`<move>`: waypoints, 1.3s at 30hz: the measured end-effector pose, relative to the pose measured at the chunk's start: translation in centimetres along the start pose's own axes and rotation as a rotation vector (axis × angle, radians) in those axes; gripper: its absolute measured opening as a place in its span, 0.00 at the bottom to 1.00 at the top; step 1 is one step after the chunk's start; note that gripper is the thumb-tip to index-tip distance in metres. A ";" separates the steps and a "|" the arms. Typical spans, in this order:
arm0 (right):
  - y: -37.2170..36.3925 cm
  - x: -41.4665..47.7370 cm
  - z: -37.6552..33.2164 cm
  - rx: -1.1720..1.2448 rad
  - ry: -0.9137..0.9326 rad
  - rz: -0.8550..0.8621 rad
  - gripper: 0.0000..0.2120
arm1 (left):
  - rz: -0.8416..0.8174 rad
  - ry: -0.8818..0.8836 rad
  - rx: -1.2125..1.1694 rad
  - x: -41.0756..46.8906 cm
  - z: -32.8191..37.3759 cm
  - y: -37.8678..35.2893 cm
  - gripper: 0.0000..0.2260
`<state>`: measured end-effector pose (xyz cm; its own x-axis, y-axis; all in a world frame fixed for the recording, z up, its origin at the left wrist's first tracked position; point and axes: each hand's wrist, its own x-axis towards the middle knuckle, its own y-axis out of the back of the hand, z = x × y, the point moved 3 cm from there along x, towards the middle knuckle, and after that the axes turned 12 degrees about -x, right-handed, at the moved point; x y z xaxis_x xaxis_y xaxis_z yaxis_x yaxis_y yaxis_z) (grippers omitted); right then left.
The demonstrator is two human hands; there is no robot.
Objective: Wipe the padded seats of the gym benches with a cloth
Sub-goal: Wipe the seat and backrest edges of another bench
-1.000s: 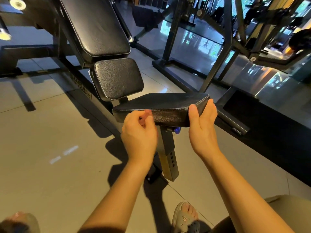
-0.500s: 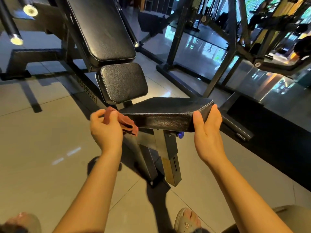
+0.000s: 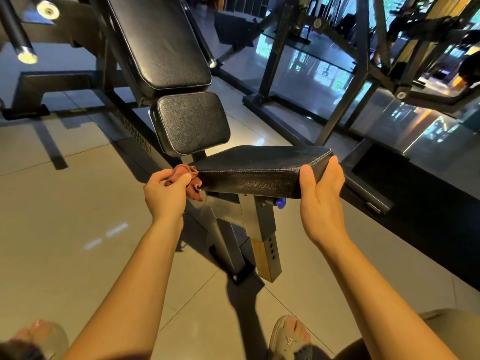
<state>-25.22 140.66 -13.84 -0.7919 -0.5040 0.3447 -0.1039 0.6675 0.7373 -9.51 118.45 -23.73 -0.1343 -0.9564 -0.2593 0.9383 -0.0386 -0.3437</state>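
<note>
seat pad (image 3: 259, 162) is black w/ a pebbly grain & pale stitching round the edge. cloth (image 3: 194, 187) is reddish-brown, knob (image 3: 280, 203) blue, floor tiles (image 3: 65, 216) beige.

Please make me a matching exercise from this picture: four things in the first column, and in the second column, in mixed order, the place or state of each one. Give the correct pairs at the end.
Column one
1. crumpled reddish-brown cloth
2. black padded leather seat
3. round blue knob
4. right hand

Column two
A. under the seat, beside the grey metal post
B. gripped by the left hand at the seat's left corner
C. grips the seat's right corner
D. just in front of the small black back pad

Pairs: 1-B, 2-D, 3-A, 4-C
</note>
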 end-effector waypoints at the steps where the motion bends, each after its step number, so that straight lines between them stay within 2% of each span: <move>1: 0.0 0.0 -0.1 0.004 0.006 0.002 0.32 | -0.017 0.013 -0.001 -0.3 0.0 -0.1 0.16; 5: -0.1 0.1 -0.1 -0.009 -0.002 0.014 0.33 | -0.180 -0.011 -0.035 -5.2 1.3 -2.1 0.08; 12: 0.4 0.1 -0.1 0.000 0.027 0.035 0.30 | -0.426 -0.125 -0.030 -16.5 2.3 -5.7 0.11; 14: 0.6 0.0 0.1 0.013 0.030 0.021 0.30 | -0.393 -0.146 -0.052 -16.1 2.8 -5.0 0.11; 17: 0.8 -0.2 0.0 0.026 0.051 -0.003 0.28 | -0.143 -0.164 -0.095 -12.3 3.0 -3.0 0.12; 18: 0.8 -0.1 -0.1 0.026 0.065 0.000 0.28 | -0.113 -0.156 -0.069 -11.5 3.1 -2.8 0.12; 20: 0.7 0.0 -0.2 0.022 0.072 0.008 0.27 | -0.190 -0.149 -0.004 -12.0 3.1 -3.6 0.12; 23: 0.7 0.1 -0.1 0.021 0.056 0.015 0.27 | -0.422 -0.144 -0.002 -15.6 2.8 -5.4 0.13; 25: 1.0 0.3 0.2 0.027 0.034 0.013 0.30 | -0.576 -0.149 0.027 -17.4 2.5 -6.0 0.13; 26: 1.1 0.4 0.4 0.038 0.019 0.007 0.32 | -0.602 -0.161 0.025 -17.6 2.6 -6.0 0.13; 27: 1.2 0.4 0.5 0.050 0.004 -0.003 0.34 | -0.577 -0.182 -0.002 -17.3 2.8 -5.7 0.12; 30: 1.2 0.3 0.5 0.052 0.011 -0.033 0.36 | -0.311 -0.230 -0.048 -14.6 3.2 -4.6 0.12; 32: 1.0 0.2 0.3 0.048 0.041 -0.026 0.32 | -0.291 -0.232 0.073 -13.6 2.5 -4.5 0.13; 35: 0.9 0.3 0.3 0.042 0.035 -0.011 0.33 | -0.447 -0.206 0.149 -15.7 1.3 -5.4 0.16; 37: 1.1 0.4 0.5 0.032 -0.004 -0.019 0.36 | -0.623 -0.162 0.137 -18.1 0.8 -6.1 0.15; 39: 1.5 0.7 0.8 0.039 -0.044 -0.042 0.38 | -0.704 -0.086 0.078 -18.8 0.5 -6.2 0.14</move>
<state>-26.45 141.77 -12.93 -0.8121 -0.5080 0.2872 -0.1603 0.6674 0.7272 -12.66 136.54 -16.30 -0.6942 -0.7160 0.0737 0.6584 -0.6731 -0.3368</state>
